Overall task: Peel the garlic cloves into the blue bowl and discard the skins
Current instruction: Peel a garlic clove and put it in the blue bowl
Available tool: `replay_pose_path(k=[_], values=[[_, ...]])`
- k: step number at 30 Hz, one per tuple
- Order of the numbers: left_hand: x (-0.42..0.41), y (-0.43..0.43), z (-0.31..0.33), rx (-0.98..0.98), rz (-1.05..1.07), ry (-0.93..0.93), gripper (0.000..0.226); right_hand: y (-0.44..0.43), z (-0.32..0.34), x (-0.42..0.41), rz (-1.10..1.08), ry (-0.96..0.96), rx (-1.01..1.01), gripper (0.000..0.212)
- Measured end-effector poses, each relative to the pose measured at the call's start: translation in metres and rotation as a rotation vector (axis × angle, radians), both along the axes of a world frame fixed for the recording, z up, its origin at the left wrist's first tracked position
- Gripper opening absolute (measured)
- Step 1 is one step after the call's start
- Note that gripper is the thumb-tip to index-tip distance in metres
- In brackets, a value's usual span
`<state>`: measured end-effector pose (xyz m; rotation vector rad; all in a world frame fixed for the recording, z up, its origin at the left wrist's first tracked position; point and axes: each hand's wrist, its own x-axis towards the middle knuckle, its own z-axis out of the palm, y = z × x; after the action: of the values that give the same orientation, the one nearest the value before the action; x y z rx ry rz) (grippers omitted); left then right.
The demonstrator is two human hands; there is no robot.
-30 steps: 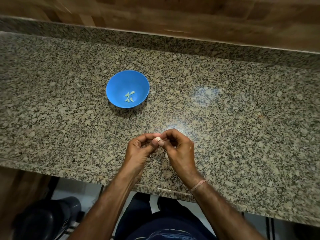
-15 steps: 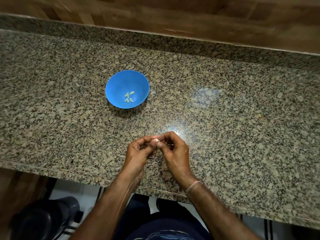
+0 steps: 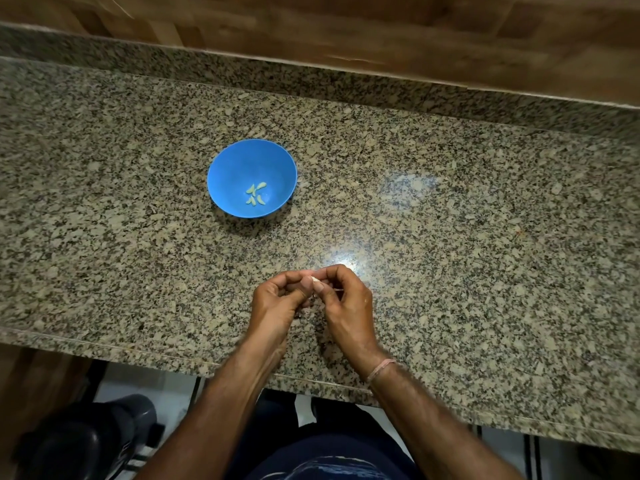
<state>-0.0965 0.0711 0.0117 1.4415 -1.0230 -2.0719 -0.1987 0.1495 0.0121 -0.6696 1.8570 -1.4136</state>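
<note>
Speckled granite countertop (image 3: 450,237) fills most of the view, with a raised granite strip and a wooden wall (image 3: 346,26) behind it. Near the front edge the 2 hands meet, their fingertips touching. The left hand (image 3: 273,303) is curled, and its thumb and forefinger pinch a small pale garlic clove (image 3: 315,279). The right hand (image 3: 346,306) is also curled, and its thumb and forefinger close on the same clove from the other side. Only a small white part of the clove shows between the fingertips; the rest is covered, so I cannot tell how much skin is on it. Just to the right of the grip, a thin pale strip (image 3: 337,289) sticks out under the right fingers. It is too small to say what it is.

Beyond the grip and to its left, well apart from it, the blue bowl (image 3: 221,174) stands upright on the counter. About 5 peeled cloves (image 3: 256,194) lie together at its bottom.

Below the grip, a thin band (image 3: 380,369) circles the right wrist. Both forearms are cut off by the lower edge. Low on the left, under the counter edge, a dark rounded object (image 3: 86,441) is too dim to make out.
</note>
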Motion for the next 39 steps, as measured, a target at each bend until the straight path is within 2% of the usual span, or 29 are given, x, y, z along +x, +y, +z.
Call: replay_pose_path(k=[3,4,8,10,12,17,21,23,27,30,33,39], values=[[0.0,-0.002,-0.001,-0.098,-0.019,-0.091,0.015,-0.001,-0.005,0.001,0.003,0.033,0.03,0.004],[0.0,-0.004,0.0,-0.188,-0.044,-0.152,0.015,0.001,-0.005,0.0,-0.004,0.005,0.041,0.005],[0.0,-0.023,-0.001,-0.756,-0.257,-0.506,0.016,0.013,-0.005,-0.012,0.019,-0.044,0.062,0.007],[-0.004,-0.034,-0.01,-0.93,-0.367,-0.562,0.019,0.022,-0.006,-0.017,0.039,-0.041,0.1,0.008],[-0.006,-0.04,-0.022,-1.011,-0.454,-0.594,0.024,0.031,-0.008,-0.02,0.015,-0.076,0.149,0.008],[-0.002,-0.031,-0.034,-1.089,-0.518,-0.584,0.046,0.045,-0.013,-0.019,-0.002,-0.126,0.242,0.008],[0.01,-0.009,-0.031,-1.212,-0.506,-0.708,0.062,0.044,-0.018,-0.017,0.06,0.062,0.297,0.007],[0.019,0.005,-0.032,-1.192,-0.471,-0.756,0.057,0.044,-0.019,-0.016,0.1,0.137,0.32,0.008],[0.037,0.024,-0.04,-0.977,-0.475,-0.78,0.039,0.039,-0.019,-0.013,0.197,0.234,0.389,0.007],[0.038,0.023,-0.039,-0.885,-0.476,-0.757,0.027,0.031,-0.017,-0.015,0.213,0.234,0.466,0.011],[0.037,0.018,-0.038,-0.852,-0.481,-0.727,0.028,0.025,-0.013,-0.018,0.206,0.233,0.511,0.018],[0.041,0.018,-0.039,-0.906,-0.525,-0.729,0.026,0.02,-0.007,-0.009,0.184,0.313,0.587,0.014]])
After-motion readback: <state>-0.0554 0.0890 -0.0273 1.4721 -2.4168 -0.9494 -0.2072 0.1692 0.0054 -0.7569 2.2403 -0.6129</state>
